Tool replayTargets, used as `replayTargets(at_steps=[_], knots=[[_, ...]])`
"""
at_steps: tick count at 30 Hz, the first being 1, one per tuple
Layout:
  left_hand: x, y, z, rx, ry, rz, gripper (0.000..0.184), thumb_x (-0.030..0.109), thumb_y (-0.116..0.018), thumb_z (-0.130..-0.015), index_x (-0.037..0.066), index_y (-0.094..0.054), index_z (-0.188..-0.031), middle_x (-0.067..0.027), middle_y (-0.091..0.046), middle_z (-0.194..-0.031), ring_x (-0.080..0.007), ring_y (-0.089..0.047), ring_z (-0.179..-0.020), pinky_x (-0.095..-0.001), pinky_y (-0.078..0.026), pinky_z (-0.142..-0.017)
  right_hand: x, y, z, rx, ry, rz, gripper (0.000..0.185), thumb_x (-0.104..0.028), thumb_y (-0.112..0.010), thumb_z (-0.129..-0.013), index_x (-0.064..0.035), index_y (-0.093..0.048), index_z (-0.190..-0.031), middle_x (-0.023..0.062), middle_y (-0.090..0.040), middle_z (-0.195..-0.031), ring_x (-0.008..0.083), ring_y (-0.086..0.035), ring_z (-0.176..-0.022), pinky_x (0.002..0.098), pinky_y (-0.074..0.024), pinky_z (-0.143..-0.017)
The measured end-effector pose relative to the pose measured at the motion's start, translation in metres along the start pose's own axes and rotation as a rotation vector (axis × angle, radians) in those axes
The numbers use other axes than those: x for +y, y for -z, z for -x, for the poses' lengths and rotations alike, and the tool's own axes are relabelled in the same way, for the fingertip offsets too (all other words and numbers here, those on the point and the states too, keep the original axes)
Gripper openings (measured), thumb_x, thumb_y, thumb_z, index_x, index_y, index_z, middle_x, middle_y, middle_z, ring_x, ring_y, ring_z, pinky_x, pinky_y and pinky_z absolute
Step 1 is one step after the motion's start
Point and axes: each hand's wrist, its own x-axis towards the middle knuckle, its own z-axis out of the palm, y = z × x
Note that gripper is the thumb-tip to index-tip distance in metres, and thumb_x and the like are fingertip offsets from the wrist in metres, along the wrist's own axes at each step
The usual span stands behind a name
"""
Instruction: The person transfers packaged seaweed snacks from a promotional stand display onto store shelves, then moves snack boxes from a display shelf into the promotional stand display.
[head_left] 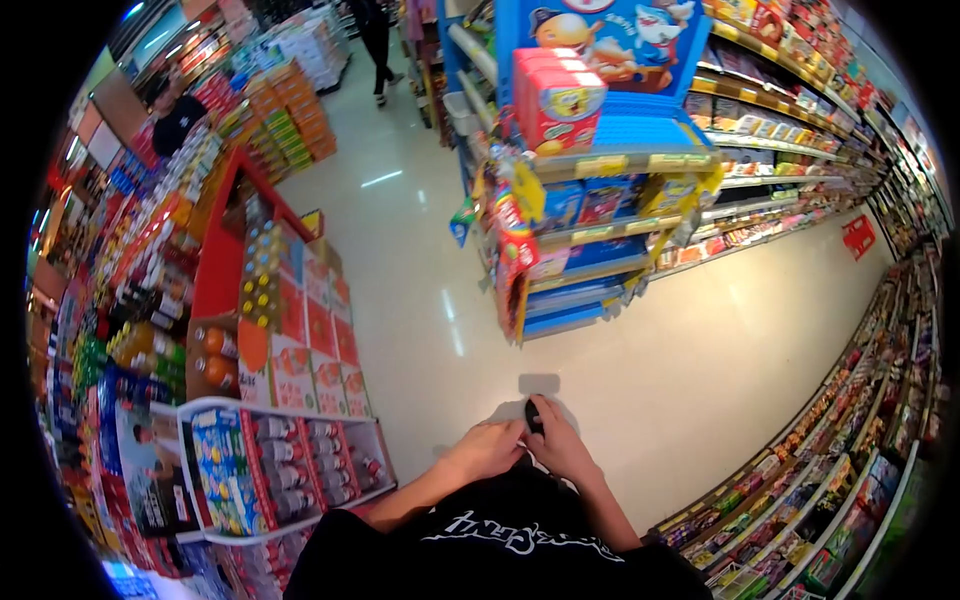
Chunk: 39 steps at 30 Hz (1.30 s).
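Note:
Both my hands are close together in front of my black shirt, over the pale floor. In my right hand [562, 442] is a small dark rounded object [534, 416], with the fingers wrapped round it; its kind cannot be made out. My left hand [487, 449] is right beside it, fingers curled inward and meeting the right hand. Whatever the left fingers hold, if anything, is hidden.
Ahead stands a blue display rack [590, 240] with red snack boxes [560, 100]. Cartons [305, 360] and a bottle shelf [310, 465] line the left. Curved snack shelves [800, 450] run along the right. People [178, 120] appear farther off.

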Motion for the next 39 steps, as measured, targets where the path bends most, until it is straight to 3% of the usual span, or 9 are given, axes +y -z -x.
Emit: replayTargets(at_steps=[5,11,19,23,27,30,34,35,39], knots=[[0.040,0.023,-0.095,0.095,-0.167,-0.057,0.022,0.016,-0.069,-0.086,0.002,-0.057,-0.098,-0.0203,-0.068,-0.090,-0.0426,-0.066,-0.089,-0.0509,-0.052,-0.082,0.006,0.084,-0.034,0.143,-0.039,-0.035,0.066,0.000,-0.071,-0.084,-0.0004,-0.048,-0.146,0.0220,-0.054,-0.142,0.0339,-0.067,-0.110,0.0406,-0.0552,-0.095],[0.060,0.052,-0.186,0.158,-0.218,0.085,0.029,0.015,-0.071,-0.082,0.002,-0.053,-0.101,-0.0202,-0.067,-0.090,-0.0420,-0.066,-0.086,-0.0515,-0.052,-0.079,-0.001,0.173,-0.086,0.306,0.295,0.081,0.044,0.001,-0.070,-0.084,-0.0025,-0.064,-0.128,0.0195,-0.067,-0.121,0.0383,-0.068,-0.104,0.0421,-0.0564,-0.091],[0.067,0.086,-0.249,0.271,-0.225,0.060,0.033,0.015,-0.073,-0.082,0.002,-0.055,-0.106,-0.0190,-0.068,-0.090,-0.0411,-0.067,-0.086,-0.0505,-0.052,-0.079,-0.001,0.240,-0.151,0.234,0.466,0.210,0.043,0.003,-0.071,-0.077,-0.0035,-0.070,-0.120,0.0127,-0.073,-0.102,0.0331,-0.070,-0.092,0.0406,-0.0567,-0.081],[0.076,0.110,-0.259,0.303,-0.156,0.090,0.029,0.018,-0.075,-0.085,0.003,-0.059,-0.103,-0.0170,-0.070,-0.091,-0.0387,-0.068,-0.087,-0.0485,-0.053,-0.080,-0.017,0.276,-0.185,0.196,0.680,0.227,0.042,0.002,-0.071,-0.074,-0.0039,-0.072,-0.115,0.0087,-0.074,-0.095,0.0295,-0.071,-0.083,0.0382,-0.0560,-0.075],[0.079,0.122,-0.272,0.600,-0.069,-0.019,0.025,0.020,-0.082,-0.083,0.003,-0.067,-0.095,-0.0119,-0.070,-0.088,-0.0347,-0.069,-0.084,-0.0420,-0.055,-0.074,-0.026,0.305,-0.225,0.285,0.864,0.180,0.039,0.009,-0.067,-0.073,0.0002,-0.073,-0.111,0.0126,-0.075,-0.097,0.0270,-0.072,-0.077,0.0354,-0.0560,-0.067],[0.099,0.146,-0.279,0.953,-0.091,-0.018,0.023,0.014,-0.084,-0.080,0.004,-0.066,-0.092,-0.0100,-0.069,-0.085,-0.0330,-0.067,-0.078,-0.0417,-0.054,-0.077,-0.050,0.316,-0.257,0.394,0.868,0.006,0.032,0.009,-0.069,-0.075,0.0018,-0.073,-0.106,0.0141,-0.075,-0.097,0.0303,-0.071,-0.083,0.0379,-0.0566,-0.074],[0.112,0.185,-0.288,1.371,0.100,-0.191,0.050,0.012,-0.081,-0.084,-0.003,-0.058,-0.125,-0.0215,-0.063,-0.125,-0.0342,-0.062,-0.112,-0.0414,-0.050,-0.096,-0.081,0.334,-0.291,0.289,0.825,-0.128,0.043,0.005,-0.072,-0.083,0.0050,-0.064,-0.125,0.0226,-0.070,-0.120,0.0368,-0.069,-0.109,0.0416,-0.0548,-0.096],[0.115,0.196,-0.293,1.410,0.184,-0.196,0.056,0.014,-0.080,-0.086,-0.004,-0.054,-0.132,-0.0230,-0.060,-0.130,-0.0352,-0.060,-0.118,-0.0422,-0.048,-0.100,-0.077,0.336,-0.298,0.203,0.808,-0.165,0.055,0.000,-0.075,-0.086,0.0073,-0.055,-0.137,0.0274,-0.061,-0.134,0.0406,-0.062,-0.123,0.0428,-0.0505,-0.104],[0.122,0.211,-0.312,1.425,0.427,-0.204,0.075,0.020,-0.077,-0.091,-0.007,-0.039,-0.149,-0.0269,-0.050,-0.143,-0.0401,-0.051,-0.132,-0.0447,-0.041,-0.110,-0.090,0.343,-0.314,0.036,0.750,-0.151,0.070,-0.007,-0.079,-0.085,0.0109,-0.046,-0.144,0.0320,-0.050,-0.144,0.0455,-0.057,-0.128,0.0449,-0.0476,-0.108]])
